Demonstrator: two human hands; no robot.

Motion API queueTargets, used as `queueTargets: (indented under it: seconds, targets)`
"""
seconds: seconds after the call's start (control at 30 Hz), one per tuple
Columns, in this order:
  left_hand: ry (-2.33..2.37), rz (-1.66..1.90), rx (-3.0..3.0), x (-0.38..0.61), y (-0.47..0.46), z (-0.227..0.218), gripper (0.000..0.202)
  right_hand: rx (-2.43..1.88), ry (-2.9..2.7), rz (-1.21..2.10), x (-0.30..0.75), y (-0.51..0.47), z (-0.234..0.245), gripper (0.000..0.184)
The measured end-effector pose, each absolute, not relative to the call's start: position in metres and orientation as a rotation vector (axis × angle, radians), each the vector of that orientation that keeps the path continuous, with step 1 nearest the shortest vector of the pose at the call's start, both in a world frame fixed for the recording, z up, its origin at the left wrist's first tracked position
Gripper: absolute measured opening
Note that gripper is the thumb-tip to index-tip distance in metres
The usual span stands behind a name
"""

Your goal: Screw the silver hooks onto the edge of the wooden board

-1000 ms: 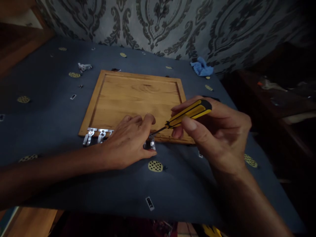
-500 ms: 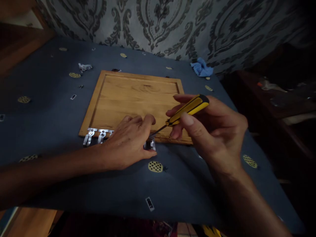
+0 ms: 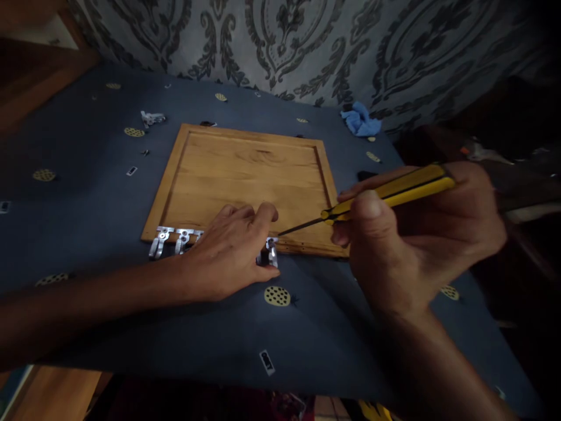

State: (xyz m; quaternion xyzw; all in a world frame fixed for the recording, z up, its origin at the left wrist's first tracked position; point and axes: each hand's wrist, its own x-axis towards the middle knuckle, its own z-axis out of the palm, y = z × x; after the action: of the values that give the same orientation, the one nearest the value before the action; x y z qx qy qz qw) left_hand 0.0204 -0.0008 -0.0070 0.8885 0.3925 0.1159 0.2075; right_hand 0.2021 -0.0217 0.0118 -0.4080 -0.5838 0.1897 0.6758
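A framed wooden panel (image 3: 245,175) lies flat on the cloth-covered table. My left hand (image 3: 232,251) rests over its near edge, thumb and fingers closed around a metal hinge (image 3: 272,252) set against that edge and partly hidden by the hand. In my right hand (image 3: 421,251) is a yellow-and-black screwdriver (image 3: 394,190), gripped by the handle and angled down to the left, its tip close to the hinge's right end; whether it touches I cannot tell. Left of my left hand, two more hinges (image 3: 161,241) show on the same edge.
Behind the panel's left corner lies a loose hinge (image 3: 152,118), with small screw-like bits (image 3: 145,152) nearer. A crumpled blue cloth (image 3: 362,120) sits at the back right. A dark object (image 3: 366,175) is partly hidden behind my right hand. A patterned wall (image 3: 280,41) rises behind the table.
My right hand and the screwdriver have moved right, and the screwdriver now tilts lower. Its tip has shifted a little right along the hinge. My left hand keeps its place.
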Motion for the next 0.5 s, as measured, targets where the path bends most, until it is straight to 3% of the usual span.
queueTargets:
  seconds: [0.5]
  targets:
    - [1.107,0.293,2.494,0.0220,-0.0008,-0.0058,0.061,-1.049,-1.458,0.457,0.2038,-0.0224,0.0071,0.027]
